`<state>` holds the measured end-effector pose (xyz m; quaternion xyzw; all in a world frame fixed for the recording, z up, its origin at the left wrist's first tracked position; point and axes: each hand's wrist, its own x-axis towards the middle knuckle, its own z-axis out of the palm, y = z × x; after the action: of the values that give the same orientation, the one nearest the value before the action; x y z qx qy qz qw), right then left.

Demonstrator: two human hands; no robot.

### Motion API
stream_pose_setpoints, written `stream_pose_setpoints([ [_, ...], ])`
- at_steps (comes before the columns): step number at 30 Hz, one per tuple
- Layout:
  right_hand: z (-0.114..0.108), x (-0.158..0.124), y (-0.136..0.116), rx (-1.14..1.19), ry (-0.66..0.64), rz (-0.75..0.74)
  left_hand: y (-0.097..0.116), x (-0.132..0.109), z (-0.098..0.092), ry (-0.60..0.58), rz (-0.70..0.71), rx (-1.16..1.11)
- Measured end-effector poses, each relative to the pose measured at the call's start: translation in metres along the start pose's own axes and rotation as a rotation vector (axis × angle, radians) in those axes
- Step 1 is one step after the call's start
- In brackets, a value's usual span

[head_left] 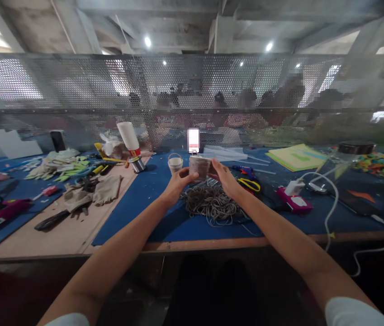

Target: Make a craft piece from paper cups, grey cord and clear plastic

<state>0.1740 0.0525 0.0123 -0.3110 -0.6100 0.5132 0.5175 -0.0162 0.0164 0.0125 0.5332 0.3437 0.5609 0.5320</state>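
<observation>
My left hand (177, 184) and my right hand (225, 177) grip a small round container wrapped in brownish cord (199, 166) from both sides, raised a little above the blue mat (137, 199). Just below my hands lies a loose heap of grey cord (213, 204). A small white bucket-shaped cup with a handle (175, 162) stands just left of the held container.
A pink glue gun (293, 201) with a white cable (334, 203) lies to the right, yellow scissors (248, 183) beside it. Gloves (93, 192), tools and a white cone spool (129, 136) sit left. A perforated metal screen (192, 90) rises behind, people beyond it.
</observation>
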Motion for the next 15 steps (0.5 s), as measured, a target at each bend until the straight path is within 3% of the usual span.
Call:
stream_pose_setpoints([
  [5, -0.0033, -0.001, 0.0058, 0.01, -0.149, 0.223, 0.0002, 0.0029, -0.0049, 0.028, 0.015, -0.211],
  [9, -0.0023, -0.0039, 0.0058, 0.017, -0.283, 0.248, 0.0001, 0.0042, -0.0071, 0.028, 0.007, -0.265],
  [15, -0.0013, -0.0048, 0.0049, -0.06, -0.151, 0.18, -0.0023, 0.0053, -0.0085, 0.04, -0.012, -0.328],
])
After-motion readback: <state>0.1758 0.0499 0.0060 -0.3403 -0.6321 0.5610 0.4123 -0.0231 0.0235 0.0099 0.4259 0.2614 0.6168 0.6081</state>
